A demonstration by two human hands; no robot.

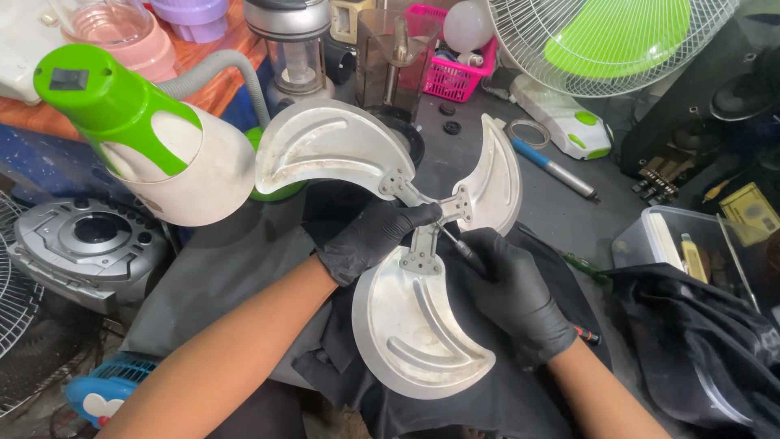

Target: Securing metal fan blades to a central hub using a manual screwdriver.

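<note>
Over the black cloth (244, 276) | one three-bladed metal fan blade (406, 325) is held at its hub by left hand (370, 236) fingers | one screwdriver (459, 246) is clenched in right hand (516, 297) | edges crowded: vacuum (162, 146) left, box (691, 244) right; gray tabletop (569, 219) free between

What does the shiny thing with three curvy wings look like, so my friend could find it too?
Start at the dark cloth spread over the middle of the workbench. Above it, two black-gloved hands meet: the left hand grips the hub and the right hand holds a thin tool against it. Between them is the metal fan blade, the only bare silver piece with three curved paddles, unlike the green plastic blade in the wire fan guard behind.
</note>
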